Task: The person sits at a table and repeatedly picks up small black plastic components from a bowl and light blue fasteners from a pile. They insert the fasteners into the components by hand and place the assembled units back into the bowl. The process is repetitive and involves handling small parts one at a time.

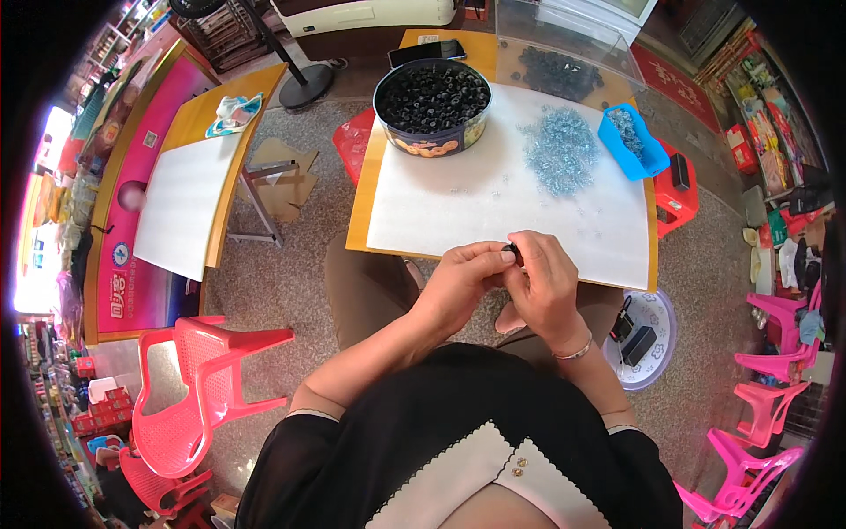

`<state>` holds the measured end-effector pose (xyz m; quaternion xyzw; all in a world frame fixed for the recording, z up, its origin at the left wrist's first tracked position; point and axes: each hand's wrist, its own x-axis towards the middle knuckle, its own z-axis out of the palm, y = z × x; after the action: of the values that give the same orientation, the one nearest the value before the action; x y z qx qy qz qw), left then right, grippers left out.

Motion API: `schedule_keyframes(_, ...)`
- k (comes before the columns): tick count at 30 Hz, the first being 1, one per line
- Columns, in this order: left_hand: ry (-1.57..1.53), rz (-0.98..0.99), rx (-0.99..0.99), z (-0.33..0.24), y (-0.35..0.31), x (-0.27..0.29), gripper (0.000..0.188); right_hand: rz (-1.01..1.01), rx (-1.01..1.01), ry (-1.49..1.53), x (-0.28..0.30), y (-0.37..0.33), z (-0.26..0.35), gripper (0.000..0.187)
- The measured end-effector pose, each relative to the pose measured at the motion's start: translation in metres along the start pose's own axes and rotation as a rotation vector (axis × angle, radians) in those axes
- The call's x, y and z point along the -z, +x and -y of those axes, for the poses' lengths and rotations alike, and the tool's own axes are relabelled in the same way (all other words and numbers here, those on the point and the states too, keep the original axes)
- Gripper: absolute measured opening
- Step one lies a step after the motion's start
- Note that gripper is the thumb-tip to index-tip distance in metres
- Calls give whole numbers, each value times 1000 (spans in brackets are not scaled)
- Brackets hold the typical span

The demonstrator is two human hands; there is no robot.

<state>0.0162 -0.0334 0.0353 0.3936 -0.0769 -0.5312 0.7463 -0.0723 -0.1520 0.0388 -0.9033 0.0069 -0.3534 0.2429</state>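
Both my hands meet at the near edge of the white-covered table [432, 220]. Between the fingertips is a small round black part [511, 252], mostly hidden by the fingers. My left hand [464, 278] pinches it from the left with thumb and fingers. My right hand [548, 284], with a bracelet at its wrist, closes on it from the right. Beyond the hands stands a round tub [432, 144] full of small black ring-like parts [432, 95]. A loose pile of tiny clear-bluish pieces [564, 152] lies right of it on the white sheet.
A blue tray [648, 159] with more tiny pieces sits at the table's right edge. Behind are a clear box [568, 53] with black parts and a phone [426, 53]. Red stools flank the table; a pink chair [207, 379] stands left, a round tray [656, 353] low at right.
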Motion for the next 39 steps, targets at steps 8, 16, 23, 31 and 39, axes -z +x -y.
schedule_keyframes(8, 41, -17, 14, 4, 3, 6, 23, 73, 17, 8, -3, 1, -4, 37)
schedule_keyframes(16, 96, -36, 19, 7, 4, 4, 23, 58, 127, 18, -7, -5, -19, 32)
schedule_keyframes(23, 135, -47, -45, 2, 7, -3, 26, 79, 29, 171, 2, 5, -18, 34)
schedule_keyframes(31, 241, -45, -97, -4, 14, 4, 27, 82, -360, 617, 1, 3, -20, 48)
schedule_keyframes(39, 237, -25, -55, -7, 29, 5, 33, 37, -243, 384, -3, 19, -35, 29)
